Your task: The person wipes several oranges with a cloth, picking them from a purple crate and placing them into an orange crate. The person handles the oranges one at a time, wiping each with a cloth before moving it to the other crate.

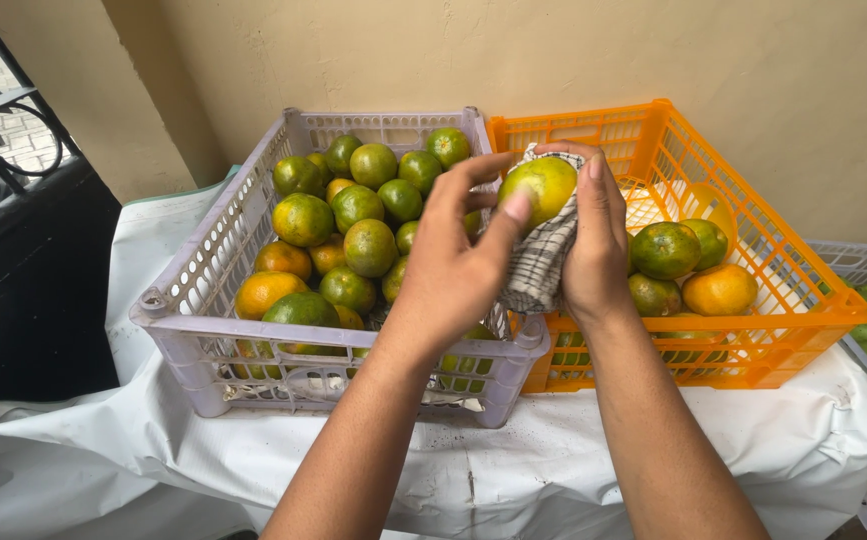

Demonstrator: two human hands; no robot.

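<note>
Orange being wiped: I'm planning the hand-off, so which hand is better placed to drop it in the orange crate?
Probably right hand: it cradles the orange in the cloth, over the orange crate.

Light: soft, even daylight, fairly bright; brightest at the opening top left.
Shadows: faint and diffuse under the crates [333,385] and along the cloth [553,470] folds; dark panel [23,290] at left stays underexposed.
Glare: mild sheen on the fruit [543,185]; none harsh.
Focus: sharp across hands and crates; no motion blur.
Distortion: wide-angle stretch at the edges, crate sides splaying outward.
</note>
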